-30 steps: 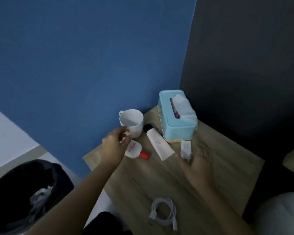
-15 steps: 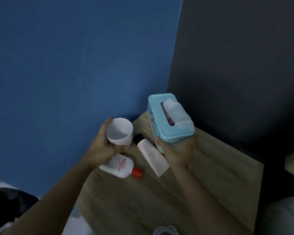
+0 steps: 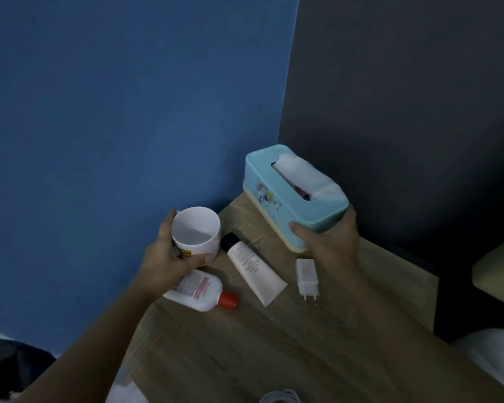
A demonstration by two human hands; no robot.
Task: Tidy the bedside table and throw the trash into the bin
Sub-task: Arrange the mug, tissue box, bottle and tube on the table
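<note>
The left hand (image 3: pixel 165 258) is wrapped round a white ceramic mug (image 3: pixel 195 231), fingers curled on its side, holding it at the left edge of the wooden bedside table (image 3: pixel 274 344), close to the blue wall (image 3: pixel 128 112). A yellow label with dark letters shows low on the mug, half covered by fingers and not readable. The right hand (image 3: pixel 329 251) grips the near end of a light blue plastic tissue box (image 3: pixel 285 193), thumb on its side. The box sits tilted over the back corner, a white tissue (image 3: pixel 306 173) poking from its slot and a small colourful picture on its side.

Between the hands lies a white squeeze tube with a black cap (image 3: pixel 253 267), its fine print too blurred to read. Near the left edge lies a white bottle with a red cap (image 3: pixel 200 289); its red-printed label is also illegible. A white plug charger (image 3: pixel 306 276) lies just beside the right hand. A white cable (image 3: pixel 280 398) shows at the front edge. A black bin (image 3: pixel 12 365) stands beyond the table's left edge.
</note>
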